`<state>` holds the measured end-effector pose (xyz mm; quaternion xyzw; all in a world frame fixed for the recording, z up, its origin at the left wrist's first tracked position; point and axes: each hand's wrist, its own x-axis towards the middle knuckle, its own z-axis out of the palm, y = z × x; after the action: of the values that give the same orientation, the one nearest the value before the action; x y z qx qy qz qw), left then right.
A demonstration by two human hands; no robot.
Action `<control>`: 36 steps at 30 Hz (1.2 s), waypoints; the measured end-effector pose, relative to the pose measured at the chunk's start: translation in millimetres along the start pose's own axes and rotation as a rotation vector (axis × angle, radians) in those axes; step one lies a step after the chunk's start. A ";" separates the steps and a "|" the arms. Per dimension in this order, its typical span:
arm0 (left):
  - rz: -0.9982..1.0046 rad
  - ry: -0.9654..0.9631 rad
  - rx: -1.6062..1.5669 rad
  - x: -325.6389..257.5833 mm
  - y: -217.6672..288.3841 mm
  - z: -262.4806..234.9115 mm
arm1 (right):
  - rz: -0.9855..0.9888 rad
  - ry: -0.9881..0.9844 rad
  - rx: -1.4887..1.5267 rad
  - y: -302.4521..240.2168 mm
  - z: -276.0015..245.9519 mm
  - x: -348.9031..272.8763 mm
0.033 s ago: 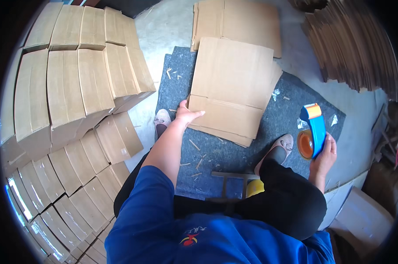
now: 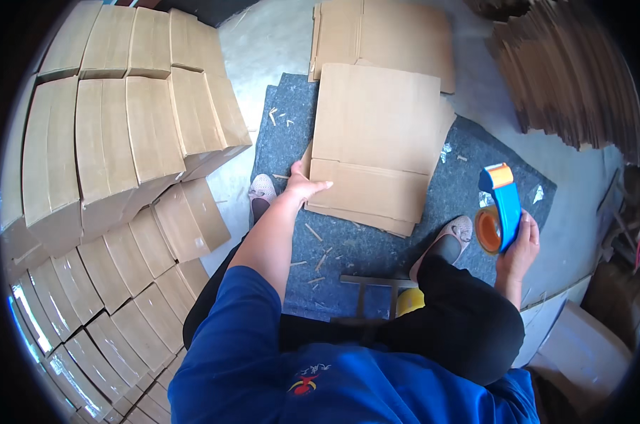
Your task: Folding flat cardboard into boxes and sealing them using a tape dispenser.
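My left hand [image 2: 306, 186] grips the near left edge of a flattened cardboard box [image 2: 376, 116], its thumb on top and the fingers partly hidden at the edge. That sheet lies on other flat cardboard, whose edges show below and to the right. To the right, my right hand [image 2: 521, 247] is closed around a blue tape dispenser [image 2: 506, 205]. The dispenser has an orange part at its upper end and a roll of brownish tape [image 2: 487, 230] on its left side. It is held up, apart from the cardboard.
Closed cartons [image 2: 101, 134] are stacked on the left. More flat cardboard [image 2: 405, 35] lies ahead, and a tall stack of flattened boxes [image 2: 567, 78] stands far right. Beneath is a dark mat [image 2: 320, 240] with cardboard scraps. A metal frame [image 2: 376, 281] is between my legs.
The top cardboard has turned slightly and slid a little to the right and nearer, with my left hand still on it. The tape dispenser has shifted slightly left.
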<state>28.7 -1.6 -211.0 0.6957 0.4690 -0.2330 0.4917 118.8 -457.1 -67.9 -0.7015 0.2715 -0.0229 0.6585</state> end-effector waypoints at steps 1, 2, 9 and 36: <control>-0.027 0.063 -0.005 -5.8 0.3 -4.3 | 0.007 -0.042 0.005 -0.6 15.8 -2.0; -0.029 -0.034 -0.126 8.5 -23.1 -5.0 | 0.013 -0.082 0.008 -1.3 28.2 -4.2; 0.229 0.602 0.346 -37.3 -37.9 47.7 | -0.012 -0.122 -0.070 0.7 26.3 -4.3; 0.426 0.258 -0.269 -254.7 28.6 41.4 | -1.093 -0.933 -1.482 -232.1 98.8 -108.8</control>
<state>-55.5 -149.0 -14.5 0.7309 0.3975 0.0306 0.5539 146.1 -325.8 171.8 -0.8980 -0.4208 0.1286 0.0004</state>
